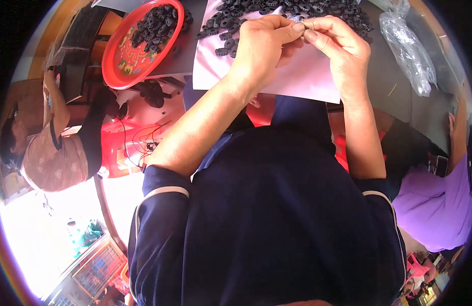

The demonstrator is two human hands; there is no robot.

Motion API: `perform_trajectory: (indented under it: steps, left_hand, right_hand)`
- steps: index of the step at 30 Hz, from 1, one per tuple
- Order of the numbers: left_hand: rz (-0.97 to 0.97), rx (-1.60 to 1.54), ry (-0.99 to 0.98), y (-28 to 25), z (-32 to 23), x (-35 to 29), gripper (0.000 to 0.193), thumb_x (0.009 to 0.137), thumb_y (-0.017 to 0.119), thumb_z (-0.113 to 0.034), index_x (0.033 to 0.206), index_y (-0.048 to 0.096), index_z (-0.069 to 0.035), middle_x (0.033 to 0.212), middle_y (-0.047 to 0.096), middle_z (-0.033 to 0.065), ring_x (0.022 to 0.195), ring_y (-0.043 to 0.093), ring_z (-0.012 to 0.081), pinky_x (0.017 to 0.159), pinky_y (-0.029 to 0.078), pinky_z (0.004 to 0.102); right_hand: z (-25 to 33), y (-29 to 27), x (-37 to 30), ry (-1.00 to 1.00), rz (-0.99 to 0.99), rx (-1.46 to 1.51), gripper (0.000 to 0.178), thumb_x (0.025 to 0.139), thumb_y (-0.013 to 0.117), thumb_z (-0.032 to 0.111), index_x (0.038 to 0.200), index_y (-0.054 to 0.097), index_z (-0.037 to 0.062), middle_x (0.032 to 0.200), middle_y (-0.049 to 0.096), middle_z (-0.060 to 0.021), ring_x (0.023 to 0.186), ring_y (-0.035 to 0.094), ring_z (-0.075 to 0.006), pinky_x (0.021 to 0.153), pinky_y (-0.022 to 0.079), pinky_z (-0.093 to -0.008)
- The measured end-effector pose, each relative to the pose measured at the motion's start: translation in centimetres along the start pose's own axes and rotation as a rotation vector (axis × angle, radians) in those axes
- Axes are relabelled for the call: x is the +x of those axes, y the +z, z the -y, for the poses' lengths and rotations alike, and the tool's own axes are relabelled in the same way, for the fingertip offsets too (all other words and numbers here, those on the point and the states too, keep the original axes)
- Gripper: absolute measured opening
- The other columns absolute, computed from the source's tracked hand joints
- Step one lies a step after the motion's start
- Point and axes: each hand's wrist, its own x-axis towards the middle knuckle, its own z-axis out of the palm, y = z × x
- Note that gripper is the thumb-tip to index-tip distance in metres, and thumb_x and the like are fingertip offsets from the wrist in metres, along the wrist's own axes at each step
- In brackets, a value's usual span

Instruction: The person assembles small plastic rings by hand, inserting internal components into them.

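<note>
My left hand (266,45) and my right hand (344,46) meet above a pale pink sheet (215,76) on the table. Thumb and forefinger of each are pinched together, their tips almost touching. Something tiny sits at the fingertips, too small to name. Behind and to the left of the hands, many small black ridged plastic pieces (226,45) lie loose on the sheet, and the hands partly cover this heap.
At left stands a red tray (113,71) with a printed pattern, holding more black pieces. A clear plastic bag (409,51) lies on the grey table at right. One person (57,158) sits at left, another in purple (435,204) at right.
</note>
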Motion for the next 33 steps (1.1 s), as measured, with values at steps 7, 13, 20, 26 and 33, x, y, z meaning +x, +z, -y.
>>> perform_trajectory:
  steps: [7,13,20,26,33]
  left_hand:
    - [-0.320,1.269,0.753,-7.5,-1.2,-4.9,0.019,0.070,0.076,-0.009,0.086,0.067,-0.005,0.084,0.059,0.0083,0.079,0.062,0.0252,0.067,0.051,0.0356]
    - [-0.226,1.614,0.784,-8.9,-1.4,-4.4,0.016,0.078,0.070,-0.008,0.094,0.067,-0.004,0.089,0.060,0.0107,0.087,0.060,0.0278,0.073,0.050,0.0344]
    - [-0.243,1.227,0.767,-7.8,-1.0,-4.7,0.014,0.086,0.067,-0.006,0.099,0.065,0.001,0.077,0.065,0.0069,0.066,0.061,0.0160,0.057,0.047,0.0273]
    - [-0.108,0.365,0.216,-2.9,-0.4,-4.7,0.019,0.082,0.068,0.003,0.100,0.065,0.005,0.075,0.064,0.0065,0.063,0.057,0.0093,0.051,0.040,0.0188]
    - [-0.103,-0.131,0.038,-1.6,0.4,-3.8,0.015,0.080,0.070,0.003,0.092,0.062,0.004,0.077,0.065,0.0085,0.057,0.057,0.0116,0.048,0.042,0.0222]
  right_hand:
    - [-0.5,0.5,-0.7,0.038,-0.056,-0.031,0.016,0.087,0.066,0.001,0.102,0.069,-0.0024,0.091,0.068,-0.0034,0.080,0.061,-0.0088,0.075,0.049,-0.0218]
    - [-1.1,1.0,-0.8,0.061,0.021,-0.024,0.015,0.086,0.067,0.000,0.101,0.069,-0.0025,0.090,0.068,-0.0026,0.079,0.061,-0.0084,0.073,0.050,-0.0219]
    - [-0.3,1.6,-1.4,0.077,0.010,0.023,0.012,0.084,0.071,0.004,0.096,0.070,0.0013,0.084,0.069,-0.0007,0.078,0.061,-0.0043,0.072,0.049,-0.0200]
    - [0.8,3.9,-1.0,-0.355,-0.026,-0.172,0.012,0.080,0.072,-0.001,0.090,0.065,0.0002,0.080,0.065,-0.0082,0.071,0.065,-0.0150,0.064,0.049,-0.0248]
    - [0.3,4.0,-2.6,-0.114,-0.139,0.097,0.009,0.086,0.068,0.001,0.094,0.065,-0.0006,0.088,0.069,-0.0040,0.080,0.063,-0.0069,0.072,0.051,-0.0220]
